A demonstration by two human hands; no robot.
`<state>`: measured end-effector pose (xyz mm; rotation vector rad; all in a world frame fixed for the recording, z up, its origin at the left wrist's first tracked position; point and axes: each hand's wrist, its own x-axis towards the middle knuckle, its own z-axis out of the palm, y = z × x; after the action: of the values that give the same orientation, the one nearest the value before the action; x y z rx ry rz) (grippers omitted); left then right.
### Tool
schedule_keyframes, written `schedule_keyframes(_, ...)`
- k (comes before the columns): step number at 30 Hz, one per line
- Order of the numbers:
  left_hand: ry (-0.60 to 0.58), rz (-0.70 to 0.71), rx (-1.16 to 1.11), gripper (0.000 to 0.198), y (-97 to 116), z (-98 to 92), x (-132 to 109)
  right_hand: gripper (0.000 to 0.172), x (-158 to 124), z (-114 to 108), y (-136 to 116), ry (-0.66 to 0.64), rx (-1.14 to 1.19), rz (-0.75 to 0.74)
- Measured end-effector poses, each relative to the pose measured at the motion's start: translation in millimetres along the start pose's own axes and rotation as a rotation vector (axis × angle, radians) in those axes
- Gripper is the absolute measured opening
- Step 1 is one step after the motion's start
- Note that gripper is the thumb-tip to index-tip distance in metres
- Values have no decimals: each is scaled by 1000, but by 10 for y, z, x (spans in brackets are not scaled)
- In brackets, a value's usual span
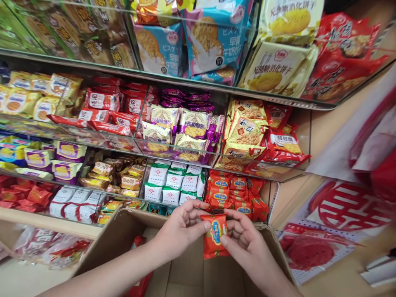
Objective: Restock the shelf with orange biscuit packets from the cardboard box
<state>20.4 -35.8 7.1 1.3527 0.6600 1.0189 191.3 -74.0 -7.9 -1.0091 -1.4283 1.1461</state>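
Note:
Between both hands is a small red snack packet [215,235] with a blue and yellow label, held upright over an open cardboard box [185,268]. My left hand [185,225] pinches its upper left side, thumb on the front. My right hand [243,235] grips its right side, with the thumb on the label and the fingers behind. Just past the hands, matching red packets [220,192] are stacked in the lowest right shelf compartment. Down inside the box, partly hidden by my left forearm, lies a red package [137,241].
Shelves with clear front panels [182,154] hold several kinds of wrapped snacks. White and green packets [171,179] sit left of the red stack. Larger biscuit bags [213,37] fill the top shelf. At right hang red and white decorations [352,206]; plastic-wrapped goods [51,245] lie lower left.

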Motion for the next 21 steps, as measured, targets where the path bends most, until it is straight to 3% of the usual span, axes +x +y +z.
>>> schedule_keyframes(3,-71,224,481,29,34,-123,45,38,-10,-94,-30,68,-88,-80)
schedule_keyframes(7,-180,402,1033,24,33,-259,130,53,54,-518,-146,465,-271,-174)
schedule_keyframes(10,-274,436,1244,25,-25,-269,133,44,144,-856,-157,636,-262,-127)
schedule_keyframes(14,-279,451,1347,33,-93,-230,56,41,247,-1006,-68,689,-175,-56)
schedule_keyframes(21,-252,504,1413,36,-129,-215,15,36,521,-861,-15,631,-216,-71)
